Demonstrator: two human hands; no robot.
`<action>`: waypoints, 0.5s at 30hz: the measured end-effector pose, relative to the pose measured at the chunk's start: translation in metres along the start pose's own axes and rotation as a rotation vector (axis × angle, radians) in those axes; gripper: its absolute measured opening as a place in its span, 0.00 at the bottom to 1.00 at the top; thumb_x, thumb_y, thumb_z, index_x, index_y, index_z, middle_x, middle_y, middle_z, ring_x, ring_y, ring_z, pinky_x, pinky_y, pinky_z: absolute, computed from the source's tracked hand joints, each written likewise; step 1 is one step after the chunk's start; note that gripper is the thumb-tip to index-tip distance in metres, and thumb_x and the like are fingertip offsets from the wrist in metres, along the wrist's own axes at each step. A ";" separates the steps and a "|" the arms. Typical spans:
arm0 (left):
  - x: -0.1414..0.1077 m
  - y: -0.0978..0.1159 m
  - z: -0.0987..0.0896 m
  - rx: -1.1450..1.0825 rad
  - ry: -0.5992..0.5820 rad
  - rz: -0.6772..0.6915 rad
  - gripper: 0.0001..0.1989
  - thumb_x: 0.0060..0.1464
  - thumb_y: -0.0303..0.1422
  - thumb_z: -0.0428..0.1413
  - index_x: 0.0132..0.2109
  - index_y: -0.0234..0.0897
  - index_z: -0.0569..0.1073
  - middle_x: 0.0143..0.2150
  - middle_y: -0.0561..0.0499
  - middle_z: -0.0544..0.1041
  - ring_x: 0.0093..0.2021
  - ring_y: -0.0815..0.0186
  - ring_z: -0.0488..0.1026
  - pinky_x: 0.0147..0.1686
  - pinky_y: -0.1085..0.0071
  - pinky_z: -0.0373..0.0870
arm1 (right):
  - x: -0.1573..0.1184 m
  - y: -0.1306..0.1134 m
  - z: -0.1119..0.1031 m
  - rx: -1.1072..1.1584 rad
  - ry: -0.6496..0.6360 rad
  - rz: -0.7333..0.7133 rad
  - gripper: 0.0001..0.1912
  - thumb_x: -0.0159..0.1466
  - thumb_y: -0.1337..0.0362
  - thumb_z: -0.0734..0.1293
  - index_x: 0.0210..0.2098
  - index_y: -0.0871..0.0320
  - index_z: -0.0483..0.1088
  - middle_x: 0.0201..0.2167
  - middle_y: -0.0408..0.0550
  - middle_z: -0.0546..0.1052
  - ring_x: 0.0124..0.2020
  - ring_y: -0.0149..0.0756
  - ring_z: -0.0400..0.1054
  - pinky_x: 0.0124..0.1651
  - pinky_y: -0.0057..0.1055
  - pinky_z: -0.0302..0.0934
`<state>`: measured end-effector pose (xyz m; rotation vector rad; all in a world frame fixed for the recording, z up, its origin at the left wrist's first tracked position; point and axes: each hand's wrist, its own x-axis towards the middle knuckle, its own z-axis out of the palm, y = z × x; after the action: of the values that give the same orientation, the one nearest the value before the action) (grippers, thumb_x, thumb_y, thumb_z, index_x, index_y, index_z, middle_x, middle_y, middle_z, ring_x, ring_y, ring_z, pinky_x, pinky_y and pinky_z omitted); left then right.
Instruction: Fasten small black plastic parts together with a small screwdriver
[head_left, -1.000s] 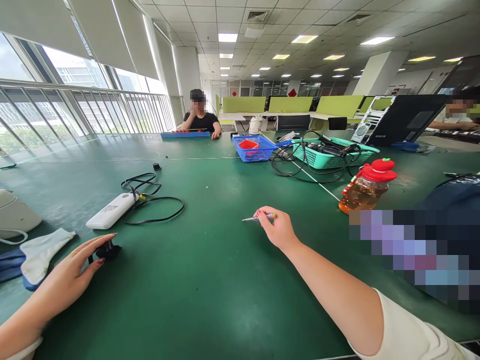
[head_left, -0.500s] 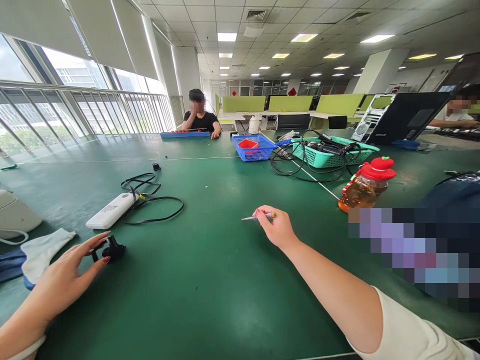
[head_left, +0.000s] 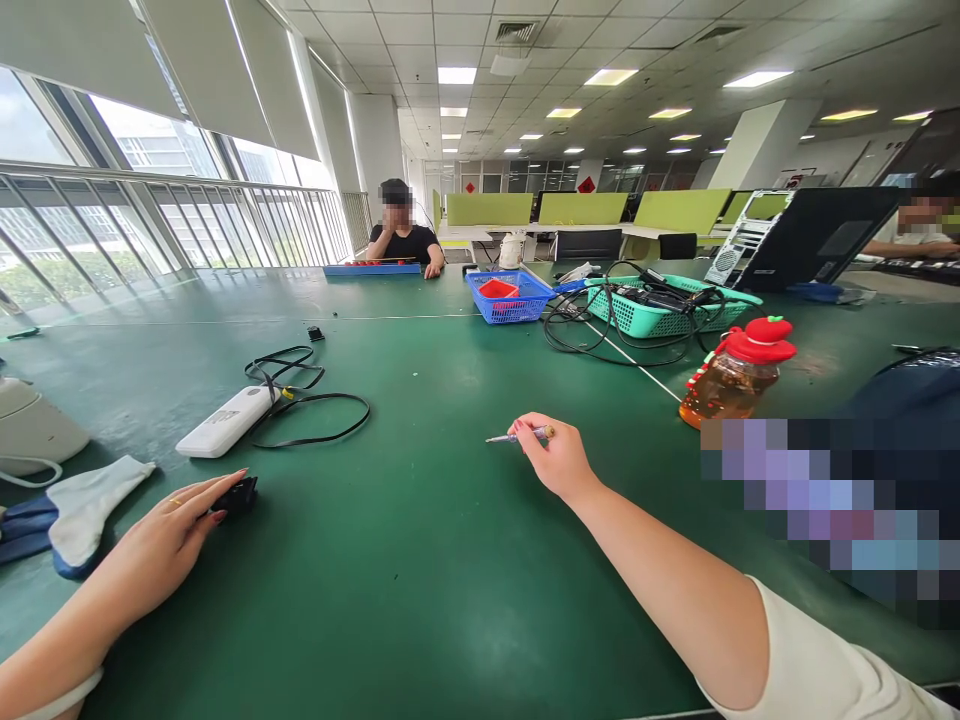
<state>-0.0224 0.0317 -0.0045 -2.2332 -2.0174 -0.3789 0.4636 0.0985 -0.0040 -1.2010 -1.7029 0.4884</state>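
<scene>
My right hand (head_left: 555, 452) pinches a small screwdriver (head_left: 534, 433), its thin metal tip pointing left just above the table. At the lower left, my left hand (head_left: 169, 535) has its thumb and fingers closed about a small black plastic part (head_left: 238, 497). The palm and fingers hide some of that part, and its exact kind cannot be made out. Just beyond the left hand lies a white power bank (head_left: 227, 422) with a black cable (head_left: 330, 440) looped beside it. A white and blue glove (head_left: 101, 505) lies to the left of my left wrist.
A red-capped bottle of amber drink (head_left: 731, 378) stands right of my right hand. Behind are a blue basket (head_left: 510, 310) and a green basket (head_left: 645, 318) with cables. A person (head_left: 405, 240) sits at the far edge; another (head_left: 915, 225) is at the far right.
My left thumb and fingers have drawn closer together about the black part, which has turned and shows less. My right hand and the screwdriver have hardly moved.
</scene>
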 end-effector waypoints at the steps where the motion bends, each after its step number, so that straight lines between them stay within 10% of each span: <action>1: 0.000 0.000 0.000 -0.010 -0.005 -0.002 0.30 0.57 0.44 0.42 0.60 0.37 0.70 0.57 0.44 0.76 0.53 0.55 0.75 0.56 0.60 0.70 | 0.000 0.000 0.000 0.000 0.001 -0.004 0.19 0.66 0.53 0.58 0.27 0.56 0.71 0.17 0.42 0.69 0.19 0.31 0.60 0.27 0.28 0.55; 15: -0.004 0.012 -0.005 -0.167 0.059 0.019 0.17 0.58 0.47 0.50 0.55 0.72 0.67 0.54 0.73 0.75 0.56 0.60 0.71 0.60 0.54 0.64 | 0.000 0.002 0.000 0.008 0.010 -0.030 0.19 0.66 0.53 0.58 0.27 0.56 0.72 0.18 0.41 0.69 0.20 0.31 0.60 0.26 0.27 0.55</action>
<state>-0.0117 0.0249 0.0003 -2.3036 -2.0013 -0.6250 0.4642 0.0996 -0.0054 -1.1689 -1.7064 0.4706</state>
